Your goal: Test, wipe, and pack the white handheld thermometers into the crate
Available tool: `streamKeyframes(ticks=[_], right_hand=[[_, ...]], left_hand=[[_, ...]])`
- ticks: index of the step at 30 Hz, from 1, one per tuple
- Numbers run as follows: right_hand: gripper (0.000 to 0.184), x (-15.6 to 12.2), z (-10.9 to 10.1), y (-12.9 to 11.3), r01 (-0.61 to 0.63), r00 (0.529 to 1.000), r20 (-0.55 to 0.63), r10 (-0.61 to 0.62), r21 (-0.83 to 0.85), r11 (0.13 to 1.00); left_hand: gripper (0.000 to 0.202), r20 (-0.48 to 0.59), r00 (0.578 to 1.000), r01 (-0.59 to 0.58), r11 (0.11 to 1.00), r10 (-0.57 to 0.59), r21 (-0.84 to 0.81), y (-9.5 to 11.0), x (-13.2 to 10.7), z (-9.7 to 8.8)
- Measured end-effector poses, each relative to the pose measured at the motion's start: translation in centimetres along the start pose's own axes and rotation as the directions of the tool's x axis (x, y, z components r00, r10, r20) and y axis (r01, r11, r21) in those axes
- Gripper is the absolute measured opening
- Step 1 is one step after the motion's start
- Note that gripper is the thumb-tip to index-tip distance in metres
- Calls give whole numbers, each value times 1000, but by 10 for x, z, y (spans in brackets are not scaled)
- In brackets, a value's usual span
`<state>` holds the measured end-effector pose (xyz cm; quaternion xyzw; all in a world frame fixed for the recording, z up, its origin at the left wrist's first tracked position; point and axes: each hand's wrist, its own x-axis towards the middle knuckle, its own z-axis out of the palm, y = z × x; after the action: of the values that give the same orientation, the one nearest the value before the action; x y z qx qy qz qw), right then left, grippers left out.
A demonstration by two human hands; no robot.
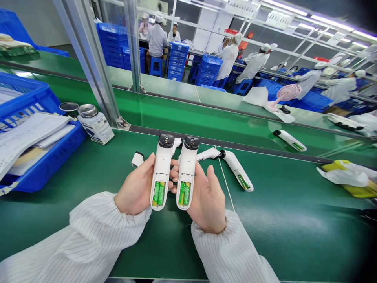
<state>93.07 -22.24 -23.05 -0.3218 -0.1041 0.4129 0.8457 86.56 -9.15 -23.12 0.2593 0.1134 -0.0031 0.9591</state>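
My left hand (137, 186) is closed around a white handheld device (163, 163) shaped like an infrared thermometer, with a black head. In my right hand (207, 196) is a matching white device (187, 161), held side by side with the first. Both battery compartments are uncovered and face up, each showing two green-and-yellow batteries. Fingers of the two hands come close together between the devices. Just behind them on the green bench lie a small white piece with a black end (137, 160) and another white device (237, 169) with a battery visible.
At left, a blue crate (55, 157) holds papers, beside a white bottle with a metal top (96, 124). A metal post (88, 59) rises behind it. Farther right are another device (290, 140), a yellow-and-white bag (350, 177) and a pink fan (288, 93). People work beyond.
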Motion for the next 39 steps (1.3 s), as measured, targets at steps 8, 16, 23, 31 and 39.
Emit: streamKeyframes(ticks=[8,16,23,31,39], right_hand=[[47,1,1,2,15,999,50,-14,-16,1000],[47,-6,-8,11,194,981,44,-190,-335,922],[66,-5,-10,18,310,946,84,-313,-514,800],[69,-3,-12,16,219,968,-4,-250,-473,853],[53,14,5,16,91,973,-181,-142,-263,961]], left_hand=[[54,-92,996,10,999,-7,36,0,2,0],[37,-260,938,-168,956,230,241,-1,-2,2],[54,-88,992,-63,954,92,292,-3,-2,-6],[46,-120,989,-47,960,83,276,-3,-3,-1],[39,-244,969,30,998,-41,-48,-3,2,2]])
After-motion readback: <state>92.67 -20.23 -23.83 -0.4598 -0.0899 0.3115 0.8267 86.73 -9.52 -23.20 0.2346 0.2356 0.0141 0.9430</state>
